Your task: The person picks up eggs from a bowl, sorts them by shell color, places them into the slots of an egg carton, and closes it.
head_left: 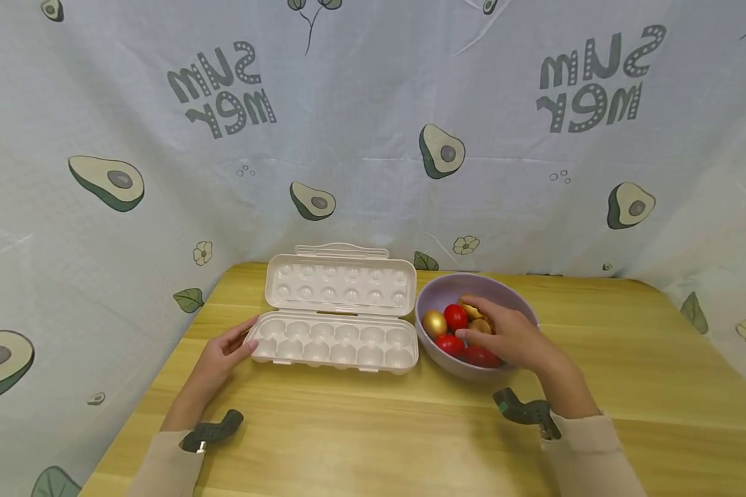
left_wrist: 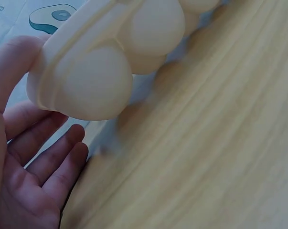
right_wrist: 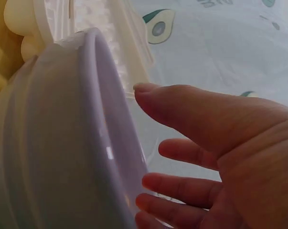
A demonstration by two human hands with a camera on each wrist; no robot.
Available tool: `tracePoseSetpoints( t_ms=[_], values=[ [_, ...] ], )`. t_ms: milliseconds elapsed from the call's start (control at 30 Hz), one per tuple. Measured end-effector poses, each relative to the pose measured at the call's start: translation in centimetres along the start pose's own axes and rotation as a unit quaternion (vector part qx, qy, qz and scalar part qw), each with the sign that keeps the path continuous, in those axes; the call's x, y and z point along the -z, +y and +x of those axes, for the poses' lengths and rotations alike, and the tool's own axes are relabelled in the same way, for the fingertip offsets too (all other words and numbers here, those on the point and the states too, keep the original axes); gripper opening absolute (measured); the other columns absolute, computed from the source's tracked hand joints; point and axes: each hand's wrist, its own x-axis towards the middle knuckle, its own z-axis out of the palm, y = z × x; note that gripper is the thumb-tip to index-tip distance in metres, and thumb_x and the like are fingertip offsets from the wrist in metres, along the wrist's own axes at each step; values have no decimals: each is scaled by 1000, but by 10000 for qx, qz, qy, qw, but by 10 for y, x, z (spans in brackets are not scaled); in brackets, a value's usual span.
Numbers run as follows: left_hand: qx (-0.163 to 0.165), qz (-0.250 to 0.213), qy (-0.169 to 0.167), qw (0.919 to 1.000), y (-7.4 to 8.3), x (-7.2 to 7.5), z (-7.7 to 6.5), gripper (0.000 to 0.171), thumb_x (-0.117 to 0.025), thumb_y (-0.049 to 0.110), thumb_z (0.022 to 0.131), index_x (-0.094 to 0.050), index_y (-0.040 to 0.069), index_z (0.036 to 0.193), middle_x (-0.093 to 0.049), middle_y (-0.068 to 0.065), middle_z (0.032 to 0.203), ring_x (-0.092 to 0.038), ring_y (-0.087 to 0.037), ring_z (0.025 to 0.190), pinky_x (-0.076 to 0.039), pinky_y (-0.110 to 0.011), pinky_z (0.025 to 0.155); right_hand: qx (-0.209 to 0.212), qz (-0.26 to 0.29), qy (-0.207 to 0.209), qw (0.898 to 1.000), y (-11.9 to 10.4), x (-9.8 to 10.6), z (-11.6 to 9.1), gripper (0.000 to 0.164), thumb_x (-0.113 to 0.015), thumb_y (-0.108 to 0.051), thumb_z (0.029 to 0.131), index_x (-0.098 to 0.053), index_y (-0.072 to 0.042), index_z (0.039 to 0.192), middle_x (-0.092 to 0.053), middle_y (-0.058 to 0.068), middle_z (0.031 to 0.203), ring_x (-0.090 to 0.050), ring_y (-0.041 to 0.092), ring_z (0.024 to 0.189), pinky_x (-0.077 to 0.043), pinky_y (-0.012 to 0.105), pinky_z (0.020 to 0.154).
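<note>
In the head view, a cream plastic egg carton (head_left: 331, 345) lies with its lid folded back, and its cups hold nothing. My left hand (head_left: 219, 355) holds the carton's left end, thumb at the near corner and index finger toward the far one; the left wrist view shows that thumb against the carton's rim (left_wrist: 53, 67). To the right stands a purple bowl (head_left: 522, 298) with several shiny red eggs (head_left: 456, 317) and gold eggs (head_left: 434, 323) inside. My right hand (head_left: 510, 338) hovers over the bowl, fingers spread and nothing between them. In the right wrist view its fingers reach past the bowl's rim (right_wrist: 93, 95).
The wooden table (head_left: 348, 428) carries the carton and bowl, which stand side by side near its back edge. Behind hangs a pale curtain (head_left: 373, 138) printed with avocados. Dark camera mounts (head_left: 214, 431) are worn on both wrists.
</note>
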Motion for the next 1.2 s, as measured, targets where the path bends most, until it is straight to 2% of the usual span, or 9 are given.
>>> tracePoseSetpoints(
  t_ms=[100, 200, 300, 400, 500, 733, 967, 1200],
  values=[
    [45, 53, -13, 10000, 0, 0, -1, 56, -61, 18, 95, -42, 3, 145, -39, -18, 149, -48, 5, 119, -41, -9, 93, 68, -38, 66, 9999, 2, -2, 2, 56, -72, -31, 86, -56, -2, 131, -64, 14, 107, -54, 27, 84, -49, 37, 71],
    [93, 152, -9, 9998, 0, -1, -1, 56, -62, 20, 95, -43, 5, 145, -39, -17, 149, -46, -1, 123, -40, -9, 93, 32, 66, 86, 9999, 4, -5, 3, 51, -74, -28, 85, -61, 1, 125, -66, 15, 106, -60, 30, 89, -55, 44, 79],
    [133, 251, -15, 9996, 0, -1, -2, 58, -63, 21, 94, -42, 5, 146, -38, -16, 150, -42, -13, 131, -39, -8, 94, -44, 187, 56, 9998, 7, -9, 5, 47, -74, -27, 84, -63, 1, 121, -67, 16, 106, -64, 34, 95, -54, 49, 85],
    [140, 363, -6, 9992, 0, -1, -2, 59, -63, 21, 94, -41, 5, 146, -36, -15, 151, -37, -26, 136, -37, -6, 95, -102, 276, 31, 9996, 9, -11, 6, 45, -74, -27, 84, -65, 1, 119, -67, 15, 106, -65, 35, 98, -54, 48, 85],
    [120, 451, -20, 9989, 0, -2, -3, 60, -64, 21, 93, -40, 4, 147, -35, -15, 152, -32, -33, 137, -34, -5, 95, -118, 357, 50, 9993, 10, -12, 7, 44, -74, -26, 84, -66, 0, 118, -68, 15, 107, -66, 35, 99, -55, 47, 84],
    [77, 470, -95, 9988, -1, -3, -4, 63, -65, 18, 93, -38, 4, 148, -34, -17, 152, -32, -35, 137, -34, -5, 95, -53, 464, -20, 9989, 9, -17, 10, 39, -74, -24, 85, -68, -2, 116, -70, 14, 107, -66, 33, 101, -55, 45, 84],
    [-26, 382, -228, 9990, -1, -3, -3, 65, -64, 17, 93, -35, 5, 149, -32, -20, 152, -34, -36, 135, -36, -6, 96, 197, 571, 111, 9981, 13, -25, 13, 32, -77, -19, 82, -71, -2, 107, -73, 10, 99, -69, 27, 95, -54, 44, 86],
    [-118, 238, -332, 9991, 0, -5, -6, 64, -63, 12, 93, -33, 2, 149, -29, -23, 153, -32, -34, 137, -34, -6, 96, 217, 256, 141, 9993, 12, -31, 13, 27, -77, -22, 82, -72, -7, 104, -72, 4, 98, -67, 21, 91, -54, 40, 83]
  ],
)
